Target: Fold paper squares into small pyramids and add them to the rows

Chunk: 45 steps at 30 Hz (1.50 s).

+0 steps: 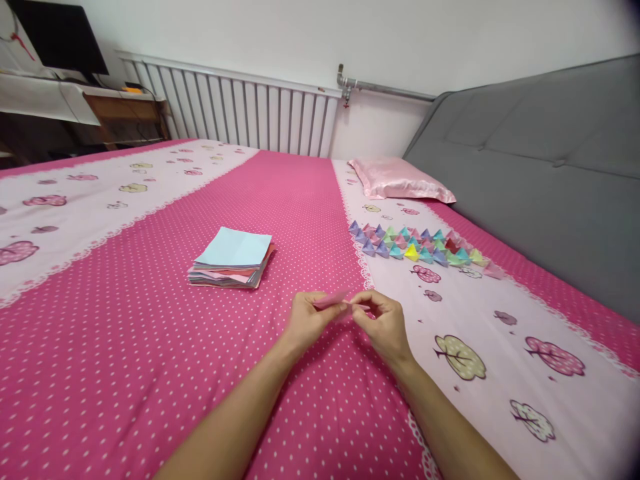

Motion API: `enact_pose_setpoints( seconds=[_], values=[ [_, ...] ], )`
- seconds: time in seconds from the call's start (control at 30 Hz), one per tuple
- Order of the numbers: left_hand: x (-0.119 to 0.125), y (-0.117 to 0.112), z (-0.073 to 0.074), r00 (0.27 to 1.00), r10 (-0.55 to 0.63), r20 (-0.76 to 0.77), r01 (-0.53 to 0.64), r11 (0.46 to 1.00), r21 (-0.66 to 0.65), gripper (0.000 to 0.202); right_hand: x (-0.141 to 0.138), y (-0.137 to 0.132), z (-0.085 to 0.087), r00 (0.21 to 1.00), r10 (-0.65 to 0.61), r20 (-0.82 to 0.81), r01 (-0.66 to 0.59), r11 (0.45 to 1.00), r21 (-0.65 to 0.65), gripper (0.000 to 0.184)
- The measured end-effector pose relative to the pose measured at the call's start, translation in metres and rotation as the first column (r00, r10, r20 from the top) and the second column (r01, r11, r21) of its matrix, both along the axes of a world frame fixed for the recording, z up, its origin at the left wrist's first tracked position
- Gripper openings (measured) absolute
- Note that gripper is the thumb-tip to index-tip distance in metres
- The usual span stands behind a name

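So a pink bedspread [300,193] with white dots and printed trees is taking up most of the view, and a gray headboard [545,147] is leaning along the right side. A white radiator [240,107] is running along the far wall, with a desk [120,110] standing off to its left and a black monitor [60,43] standing on top. A shiny pink pillow [400,179] is lying near the headboard. Closer in, a bunch of little folded paper boats [425,255] is sitting in rows on the pale strip, all sorts of colors, and a stack of square paper [235,250], light blue on top, is resting to the left. The left hand [307,317] is pinching a small piece of pink paper [330,299] just above the dotted part, and the right hand [385,323] is gripping its other end between thumb and fingers. The paper's looking kinda blurry, so I'm not making out the folds.
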<state>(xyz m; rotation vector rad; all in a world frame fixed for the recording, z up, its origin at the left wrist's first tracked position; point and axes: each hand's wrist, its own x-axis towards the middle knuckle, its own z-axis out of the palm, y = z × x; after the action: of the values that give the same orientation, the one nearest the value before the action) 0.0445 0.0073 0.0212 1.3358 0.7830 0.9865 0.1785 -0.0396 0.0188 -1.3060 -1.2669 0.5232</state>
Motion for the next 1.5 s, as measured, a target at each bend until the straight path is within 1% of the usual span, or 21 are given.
enact_pose_setpoints(
  seconds=[0.1,0.23,0.4,0.5,0.57,0.63,0.67,0.73,0.8,0.83,0.93,1.0,1.07,1.13,1.2,1.37,1.5],
  values=[
    [-0.002,0.000,0.003,1.000,0.012,0.017,-0.011,1.000,-0.025,0.016,0.003,0.001,0.001,1.000,-0.006,-0.011,0.006,1.000,-0.018,0.010],
    [-0.004,0.001,0.005,0.998,0.067,0.023,-0.066,0.997,-0.044,0.014,0.008,0.002,0.001,0.998,-0.024,-0.054,0.020,0.998,-0.064,0.010],
    [-0.004,0.002,0.005,0.997,0.069,0.028,-0.068,0.996,-0.058,0.015,0.011,0.004,-0.001,0.996,-0.046,-0.078,0.038,0.995,-0.095,0.010],
    [-0.005,0.004,0.004,0.995,0.084,0.052,-0.081,0.994,-0.070,0.018,0.015,0.005,-0.003,0.992,-0.078,-0.100,0.070,0.994,-0.085,0.009],
    [-0.007,0.006,0.003,0.992,0.100,0.078,-0.092,0.991,-0.097,0.019,0.017,0.005,-0.003,0.986,-0.094,-0.136,0.088,0.995,-0.046,0.008],
    [-0.007,0.006,0.003,0.991,0.090,0.102,-0.076,0.988,-0.132,0.022,0.017,0.004,-0.002,0.983,-0.044,-0.180,0.046,0.999,0.008,0.008],
    [-0.007,0.005,0.002,0.992,0.064,0.111,-0.047,0.988,-0.145,0.023,0.015,0.003,-0.001,0.981,0.005,-0.196,0.001,1.000,0.030,0.009],
    [-0.005,0.004,0.000,0.991,-0.020,0.129,0.041,0.986,-0.160,0.027,0.010,0.002,0.001,0.974,0.096,-0.203,-0.088,0.995,0.048,0.018],
    [-0.003,0.002,-0.002,0.986,-0.096,0.133,0.117,0.980,-0.162,0.032,0.004,0.001,0.002,0.974,0.127,-0.188,-0.120,0.992,0.046,0.022],
    [-0.003,0.001,-0.003,0.985,-0.115,0.127,0.135,0.977,-0.162,0.034,0.002,0.002,0.002,0.976,0.126,-0.180,-0.119,0.992,0.048,0.021],
    [-0.002,0.001,-0.004,0.987,-0.128,0.102,0.144,0.975,-0.171,0.034,-0.001,0.003,0.001,0.981,0.097,-0.170,-0.087,0.994,0.065,0.013],
    [-0.004,0.003,-0.002,0.988,-0.117,0.105,0.135,0.974,-0.183,0.032,0.001,0.004,0.001,0.983,0.059,-0.173,-0.048,0.996,0.069,0.012],
    [-0.006,0.005,0.000,0.991,-0.084,0.104,0.102,0.977,-0.187,0.030,0.004,0.005,0.001,0.985,0.020,-0.171,-0.007,0.997,0.072,0.010],
    [-0.008,0.006,0.001,0.995,-0.046,0.091,0.062,0.982,-0.180,0.028,0.007,0.005,0.001,0.989,0.004,-0.150,0.008,0.997,0.077,0.008],
    [-0.008,0.007,0.001,0.996,-0.033,0.082,0.046,0.984,-0.170,0.028,0.008,0.005,0.001,0.994,0.012,-0.108,-0.004,0.997,0.078,0.007],
    [-0.008,0.007,0.000,0.997,-0.046,0.063,0.054,0.990,-0.134,0.027,0.007,0.003,0.003,0.998,0.059,0.006,-0.060,0.996,0.073,0.012],
    [-0.007,0.006,0.001,0.998,-0.061,0.028,0.063,0.991,-0.120,0.024,0.006,0.001,0.004,0.997,0.073,0.020,-0.073,0.997,0.000,0.020]
  ],
)
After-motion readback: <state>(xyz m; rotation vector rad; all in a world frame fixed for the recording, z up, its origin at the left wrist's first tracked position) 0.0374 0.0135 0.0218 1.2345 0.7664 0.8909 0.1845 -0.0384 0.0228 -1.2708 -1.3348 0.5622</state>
